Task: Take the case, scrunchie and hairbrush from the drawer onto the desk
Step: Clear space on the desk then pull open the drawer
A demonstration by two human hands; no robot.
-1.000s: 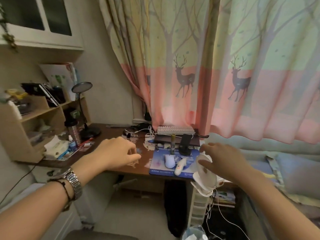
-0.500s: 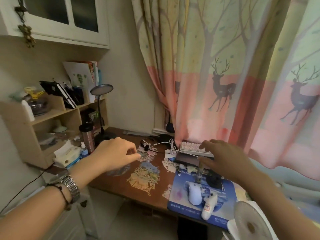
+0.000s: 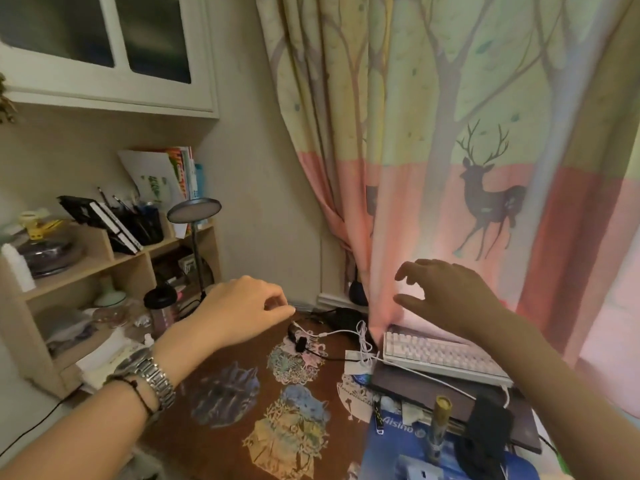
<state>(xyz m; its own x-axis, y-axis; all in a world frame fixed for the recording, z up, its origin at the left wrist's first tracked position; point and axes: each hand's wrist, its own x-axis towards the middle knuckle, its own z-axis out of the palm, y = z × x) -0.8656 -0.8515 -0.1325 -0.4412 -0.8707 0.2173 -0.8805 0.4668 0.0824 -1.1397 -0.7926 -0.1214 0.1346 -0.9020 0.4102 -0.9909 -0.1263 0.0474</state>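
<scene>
head view, both forearms raised above a brown desk (image 3: 242,382). left hand (image 3: 242,313) hangs over the far-left part of the desk, palm down, fingers curled loosely toward the thumb with nothing between them; a metal watch (image 3: 152,379) and a thin dark cord sit on its wrist. right hand (image 3: 446,296) hangs over the far-right part of the desk, above the keyboard (image 3: 440,355), fingers spread and slack, holding nothing, its fingertips close to the curtain (image 3: 450,133).

the desk surface bears several pale cut-paper stickers (image 3: 291,434) near its middle and front edge. a white cable (image 3: 360,337) loops beside the keyboard's left end, touching it, with a black cable (image 3: 301,337) just to the left. the keyboard rests on a dark flat slab (image 3: 408,389) along the right edge. toward the front-right corner lies a blue mouse mat (image 3: 391,452), with an upright gold-capped tube (image 3: 438,427) and a black object (image 3: 485,434) standing just beside each other on it.

at the far-left corner stand a desk lamp (image 3: 194,209) and a dark-lidded bottle (image 3: 161,306). a wooden shelf unit (image 3: 104,265) along the left edge holds books, pens and small items.

the case, scrunchie, hairbrush and drawer fall outside this view; their places cannot be told.
</scene>
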